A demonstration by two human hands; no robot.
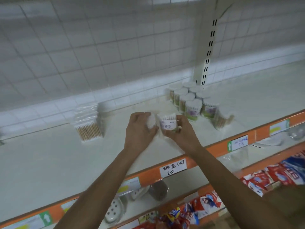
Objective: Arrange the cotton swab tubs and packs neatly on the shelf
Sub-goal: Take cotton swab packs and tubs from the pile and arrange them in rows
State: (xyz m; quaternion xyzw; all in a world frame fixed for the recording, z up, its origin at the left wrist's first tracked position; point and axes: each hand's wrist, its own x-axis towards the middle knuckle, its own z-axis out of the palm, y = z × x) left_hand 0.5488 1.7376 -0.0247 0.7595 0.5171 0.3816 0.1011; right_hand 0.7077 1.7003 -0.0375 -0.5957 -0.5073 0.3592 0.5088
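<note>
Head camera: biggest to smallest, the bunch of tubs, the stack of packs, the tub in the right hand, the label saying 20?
Bunch of tubs
Stack of packs
Tub in the right hand and label saying 20: they look about alike, so tied.

Left hand (pixel 139 129), right hand (pixel 179 132) and forearms (pixel 107 176) are bare.

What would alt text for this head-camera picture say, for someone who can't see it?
A person's left hand grips one cotton swab tub and the right hand a labelled tub, above a pale shop shelf. Behind, to the right, stands a cluster of tubs; to the left, a stack of clear swab packs.
</note>
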